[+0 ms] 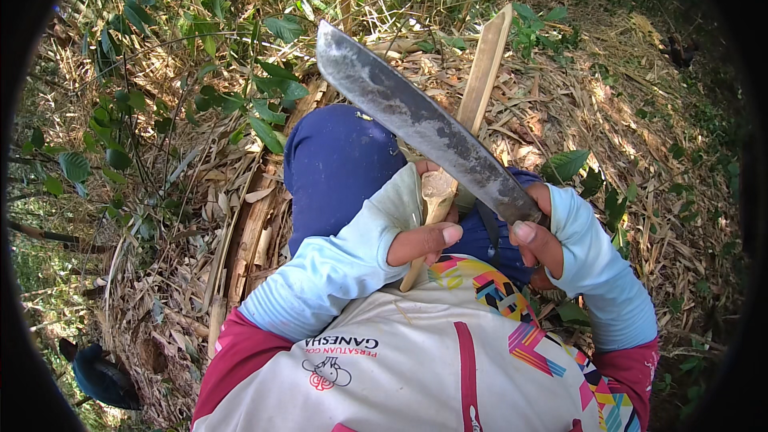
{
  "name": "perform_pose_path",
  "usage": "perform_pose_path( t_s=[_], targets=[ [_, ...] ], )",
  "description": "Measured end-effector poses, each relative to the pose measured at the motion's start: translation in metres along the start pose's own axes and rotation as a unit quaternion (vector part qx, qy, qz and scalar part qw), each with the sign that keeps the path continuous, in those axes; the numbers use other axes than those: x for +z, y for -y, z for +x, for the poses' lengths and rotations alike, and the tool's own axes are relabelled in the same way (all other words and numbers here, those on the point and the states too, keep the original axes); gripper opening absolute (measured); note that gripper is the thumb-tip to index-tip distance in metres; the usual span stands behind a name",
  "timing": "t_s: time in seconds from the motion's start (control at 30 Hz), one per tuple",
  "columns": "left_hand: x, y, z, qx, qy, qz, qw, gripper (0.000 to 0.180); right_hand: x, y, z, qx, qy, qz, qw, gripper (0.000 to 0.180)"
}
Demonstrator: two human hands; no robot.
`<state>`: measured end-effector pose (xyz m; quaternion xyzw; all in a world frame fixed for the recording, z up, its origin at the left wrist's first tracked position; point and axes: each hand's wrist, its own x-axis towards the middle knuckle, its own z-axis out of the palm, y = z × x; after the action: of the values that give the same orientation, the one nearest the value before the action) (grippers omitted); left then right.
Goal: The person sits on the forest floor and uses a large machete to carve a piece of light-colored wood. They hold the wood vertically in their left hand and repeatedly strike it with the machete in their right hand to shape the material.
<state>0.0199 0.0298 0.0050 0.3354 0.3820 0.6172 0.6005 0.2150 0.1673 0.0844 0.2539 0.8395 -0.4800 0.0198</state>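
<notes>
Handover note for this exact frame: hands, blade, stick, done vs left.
Left hand: closed around the lower part of a flat bamboo slat, thumb out, holding it angled up and away from the body.
Right hand: closed on the handle of a broad machete, blade pointing up-left and crossing in front of the slat.
Position: seated, blue-trousered knee under the work, dry bamboo litter on the ground around.
Done: the slat near the left hand shows pale, freshly cut wood.
Left: the upper length looks unworked; whether the edge touches the slat cannot be told.
</notes>
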Motion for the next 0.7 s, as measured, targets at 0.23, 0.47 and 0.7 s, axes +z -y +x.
perform_pose_path(
  t_s=[0.23, 0.47, 0.7],
  targets=[
    [-0.004, 0.0, -0.001, -0.033, 0.013, 0.051, 0.998, 0.057, 0.012, -0.004, 0.0, -0.14, -0.081, -0.135, 0.978, 0.025],
    [-0.002, -0.01, -0.001, -0.026, 0.03, 0.114, 0.993, 0.052, 0.007, 0.001, -0.002, -0.121, -0.035, -0.154, 0.98, 0.022],
    [0.006, -0.013, -0.003, -0.044, 0.008, 0.101, 0.994, 0.065, -0.005, 0.001, -0.003, 0.074, 0.108, 0.158, 0.979, 0.028]
  ],
)
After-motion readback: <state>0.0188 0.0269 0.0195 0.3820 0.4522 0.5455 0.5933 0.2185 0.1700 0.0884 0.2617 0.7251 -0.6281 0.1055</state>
